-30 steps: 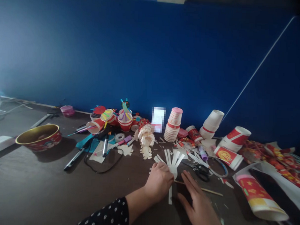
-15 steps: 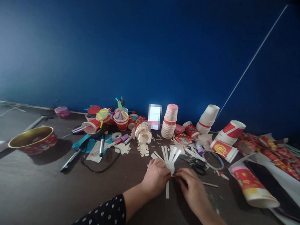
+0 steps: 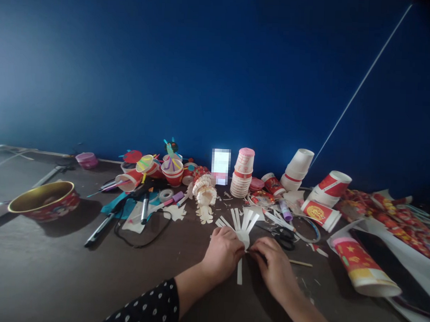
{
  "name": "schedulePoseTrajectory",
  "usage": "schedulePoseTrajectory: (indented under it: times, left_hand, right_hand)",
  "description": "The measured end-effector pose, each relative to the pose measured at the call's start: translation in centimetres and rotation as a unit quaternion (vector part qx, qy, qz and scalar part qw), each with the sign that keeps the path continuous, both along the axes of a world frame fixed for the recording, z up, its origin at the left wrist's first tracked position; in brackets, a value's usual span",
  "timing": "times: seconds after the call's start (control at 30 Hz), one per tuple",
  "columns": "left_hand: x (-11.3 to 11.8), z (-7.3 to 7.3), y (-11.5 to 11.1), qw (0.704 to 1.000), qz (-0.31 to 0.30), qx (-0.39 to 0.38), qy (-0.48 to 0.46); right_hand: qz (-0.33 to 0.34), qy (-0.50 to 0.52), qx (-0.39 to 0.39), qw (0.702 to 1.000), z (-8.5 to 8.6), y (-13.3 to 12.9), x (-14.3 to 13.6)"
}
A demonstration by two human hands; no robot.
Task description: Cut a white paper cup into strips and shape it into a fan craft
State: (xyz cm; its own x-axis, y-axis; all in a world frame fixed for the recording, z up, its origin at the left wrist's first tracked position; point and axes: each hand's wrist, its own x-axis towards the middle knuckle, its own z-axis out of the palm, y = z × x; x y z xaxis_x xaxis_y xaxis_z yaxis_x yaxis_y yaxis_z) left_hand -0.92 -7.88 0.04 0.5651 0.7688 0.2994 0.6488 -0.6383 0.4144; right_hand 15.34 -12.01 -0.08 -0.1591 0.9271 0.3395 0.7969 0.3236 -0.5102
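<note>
A white paper cup base with its sides cut into fanned-out strips (image 3: 244, 237) lies on the dark table in front of me. My left hand (image 3: 223, 251) is closed on its near left side, and one strip hangs out below the fingers. At its right edge, the fingers of my right hand (image 3: 272, 263) are pinched together on a strip, most of which is hidden. A thin wooden stick (image 3: 302, 263) lies just past my right hand. Black scissors (image 3: 286, 240) rest beyond that hand.
Stacked paper cups (image 3: 240, 181) stand ahead, with more cups (image 3: 299, 167) to the right. A red patterned cup (image 3: 362, 267) lies near a black phone (image 3: 392, 268). On the left are a red-gold bowl (image 3: 52, 210), markers (image 3: 145, 208) and a utility knife (image 3: 100, 229). Paper scraps are scattered about.
Almost nothing differs. My right hand has shifted very slightly left, and the whole view has moved a little. My left hand keeps its grip on the cut cup.
</note>
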Motion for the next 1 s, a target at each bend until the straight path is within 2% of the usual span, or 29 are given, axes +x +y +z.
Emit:
schedulePoseTrajectory:
  times: [0.43,0.77,1.0]
  left_hand:
    - [0.0,-0.1,0.0,1.0,0.005,0.005,0.002]
    - [0.1,0.0,-0.1,0.999,0.009,-0.012,-0.032]
    - [0.0,-0.5,-0.1,0.998,0.003,-0.015,-0.068]
  right_hand:
    - [-0.009,-0.011,-0.003,1.0,0.0,0.0,0.9]
    - [-0.048,-0.005,0.007,0.999,-0.4,-0.2,3.2]
    - [-0.031,0.027,0.034,0.999,-0.1,-1.0,2.3]
